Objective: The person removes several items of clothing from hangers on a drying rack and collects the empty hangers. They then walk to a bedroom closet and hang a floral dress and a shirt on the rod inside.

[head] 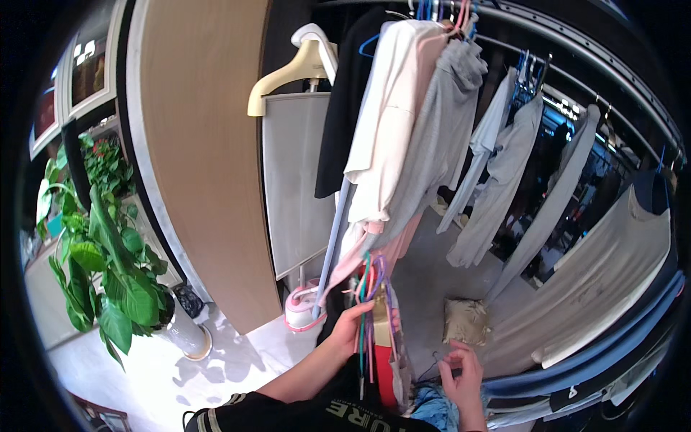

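Note:
My left hand (348, 329) is closed around a bunch of coloured clothes hangers (370, 291), green, pink and purple among them. Red and pale garments (386, 372) hang beneath this bunch, close against my body. To the right, my right hand (462, 372) is raised with bent fingers, thumb and fingertips apart, and nothing shows between them. Beside its thumb is a thin dark hanger hook (434, 356). Crumpled blue cloth (434, 402) lies below that hand, partly hidden by it.
White, pink and grey tops (402, 108) hang from a metal rail (518, 16) ahead. More clothes (588, 286) line the right side. A garment steamer (302, 310) with a board stands by a wooden panel (205, 162). A cushion (465, 321) lies beyond; a potted plant (186, 329) stands left.

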`<state>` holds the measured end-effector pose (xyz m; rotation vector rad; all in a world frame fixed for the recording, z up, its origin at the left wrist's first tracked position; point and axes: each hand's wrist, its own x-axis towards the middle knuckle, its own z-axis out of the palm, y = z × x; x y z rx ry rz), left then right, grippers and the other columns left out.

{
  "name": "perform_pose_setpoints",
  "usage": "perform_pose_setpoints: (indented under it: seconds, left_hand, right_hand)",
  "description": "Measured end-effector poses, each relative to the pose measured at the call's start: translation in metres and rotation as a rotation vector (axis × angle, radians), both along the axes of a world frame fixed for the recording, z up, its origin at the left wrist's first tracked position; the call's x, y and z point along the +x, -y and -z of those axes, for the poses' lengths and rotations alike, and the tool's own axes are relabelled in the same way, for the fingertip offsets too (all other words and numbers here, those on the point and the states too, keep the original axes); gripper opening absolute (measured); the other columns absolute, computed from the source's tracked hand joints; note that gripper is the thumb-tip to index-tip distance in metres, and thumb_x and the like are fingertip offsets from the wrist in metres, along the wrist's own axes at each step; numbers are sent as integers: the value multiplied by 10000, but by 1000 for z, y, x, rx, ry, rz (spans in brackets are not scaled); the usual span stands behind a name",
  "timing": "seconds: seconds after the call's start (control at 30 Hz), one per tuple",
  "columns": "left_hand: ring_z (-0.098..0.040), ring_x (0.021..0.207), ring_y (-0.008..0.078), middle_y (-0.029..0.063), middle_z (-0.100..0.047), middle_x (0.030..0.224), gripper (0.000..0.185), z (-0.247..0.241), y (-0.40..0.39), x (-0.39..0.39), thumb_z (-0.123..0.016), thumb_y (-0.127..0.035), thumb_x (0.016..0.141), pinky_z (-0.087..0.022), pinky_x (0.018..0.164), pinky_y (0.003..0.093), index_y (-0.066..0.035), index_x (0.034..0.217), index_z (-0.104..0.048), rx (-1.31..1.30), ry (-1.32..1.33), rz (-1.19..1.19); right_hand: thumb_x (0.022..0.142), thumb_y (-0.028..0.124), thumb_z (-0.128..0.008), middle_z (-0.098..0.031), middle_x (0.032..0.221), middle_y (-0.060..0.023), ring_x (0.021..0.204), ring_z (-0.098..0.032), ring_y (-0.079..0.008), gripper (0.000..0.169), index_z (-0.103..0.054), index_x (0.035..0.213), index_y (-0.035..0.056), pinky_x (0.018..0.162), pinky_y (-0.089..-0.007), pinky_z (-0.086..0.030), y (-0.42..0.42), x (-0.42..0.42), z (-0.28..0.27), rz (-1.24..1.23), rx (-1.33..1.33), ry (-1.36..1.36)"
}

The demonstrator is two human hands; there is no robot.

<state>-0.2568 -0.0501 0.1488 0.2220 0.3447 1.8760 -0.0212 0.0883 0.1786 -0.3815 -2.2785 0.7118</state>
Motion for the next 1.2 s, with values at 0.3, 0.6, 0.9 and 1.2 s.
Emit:
perform_pose_setpoints:
  seconds: [0.3, 0.6, 0.9, 1.2]
  left_hand:
    - [-607, 970, 297, 191, -604, 1039, 522, 0, 110, 25, -574, -312, 827, -473, 907, 408, 71, 1172, -490, 35, 49, -266]
    - [-595, 981, 309, 177, -589, 1100, 476, 27, 167, -10, -541, -264, 841, -469, 901, 456, 38, 1197, -452, 120, 180, -530]
    - [-605, 960, 321, 180, -591, 1070, 518, 27, 228, -52, -534, -263, 844, -488, 866, 475, 36, 1252, -419, 69, 150, -655]
    - [-604, 957, 320, 204, -595, 1057, 475, 13, 247, -92, -513, -306, 863, -487, 871, 424, 85, 1131, -504, 28, 70, -700]
  right_hand:
    - [705, 145, -746, -558, 1164, -158, 928, -593, -314, 323, -540, 924, 26, 731, -354, -507, 27, -87, -121, -187, 616, -104]
    - [665, 83, -678, -472, 1296, -134, 1173, -466, -307, 471, -531, 1112, 78, 927, -410, -410, 98, -233, -257, -405, 1336, -150]
    - [809, 128, -494, -642, 804, -20, 828, -604, -184, 175, -655, 876, 147, 953, -399, -338, -2, -343, -296, 222, 1864, 487]
    - [713, 112, -578, -662, 776, -70, 798, -639, -232, 97, -663, 757, 126, 797, -372, -425, -77, -231, -302, 426, 1643, 840]
